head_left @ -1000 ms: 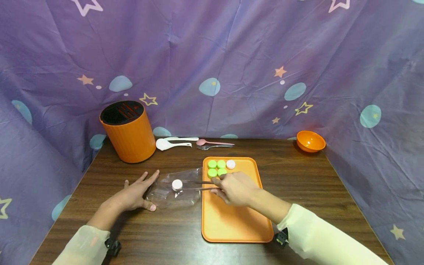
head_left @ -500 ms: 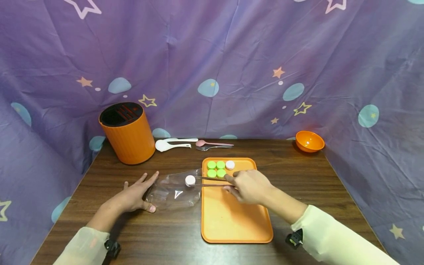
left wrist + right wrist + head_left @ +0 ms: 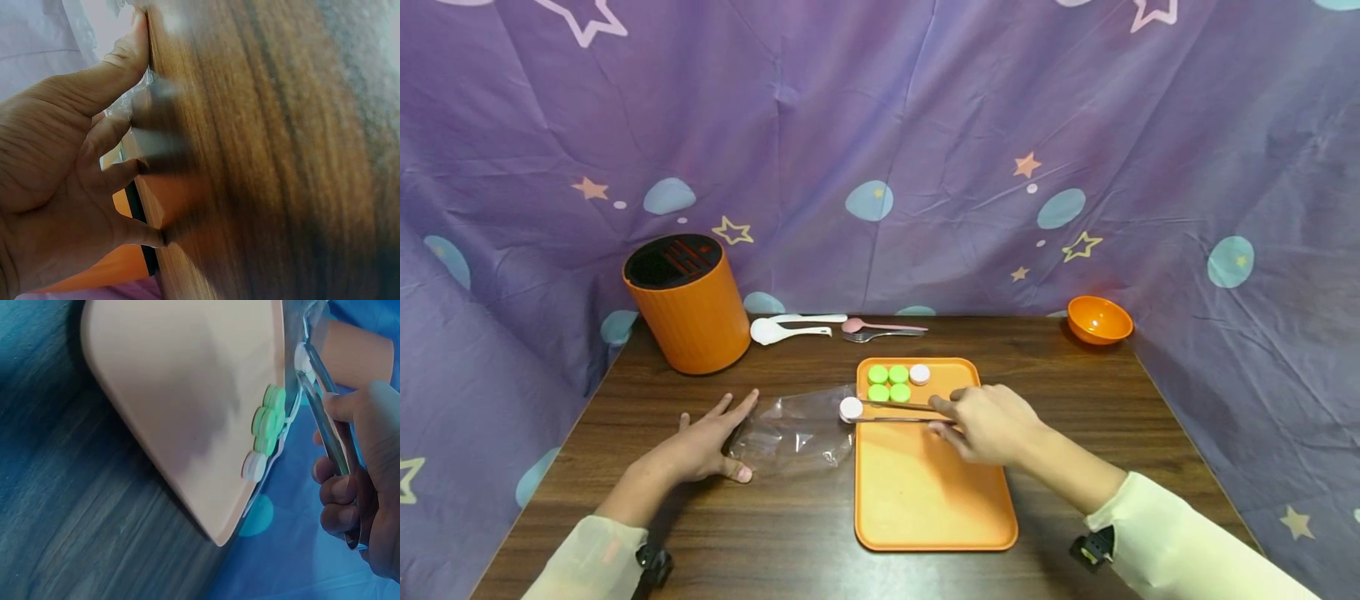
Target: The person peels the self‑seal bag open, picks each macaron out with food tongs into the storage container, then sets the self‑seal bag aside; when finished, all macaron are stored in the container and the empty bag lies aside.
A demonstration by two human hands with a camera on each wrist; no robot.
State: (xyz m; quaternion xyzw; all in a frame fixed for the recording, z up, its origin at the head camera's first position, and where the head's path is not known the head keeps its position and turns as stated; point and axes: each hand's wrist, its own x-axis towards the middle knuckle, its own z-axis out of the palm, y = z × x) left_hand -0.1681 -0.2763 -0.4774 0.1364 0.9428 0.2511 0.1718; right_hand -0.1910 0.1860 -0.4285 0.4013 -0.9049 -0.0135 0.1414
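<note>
My left hand (image 3: 703,446) rests with spread fingers at the left end of a clear plastic bag (image 3: 805,437) lying flat on the table; the left wrist view shows its fingertips at the wood. My right hand (image 3: 992,425) grips metal tongs (image 3: 331,434), their arms reaching left across the orange tray (image 3: 936,500). Between the tong tips is a small thick white disc (image 3: 850,409), held at the bag's right end beside the tray's left rim. On the tray's far left part sit several green discs (image 3: 877,375) in two rows, with another white disc (image 3: 919,374) to their right.
An orange knife block (image 3: 692,317) stands at the back left. Beside it lie two white spoons (image 3: 767,331), a pink spoon (image 3: 853,326) and a fork (image 3: 861,337). An orange bowl (image 3: 1099,321) sits at the back right, before a purple curtain (image 3: 820,150).
My right hand has drawn the tongs and the white disc rightward, from over the middle of the bag to its right end by the tray rim. My left hand has stayed in place.
</note>
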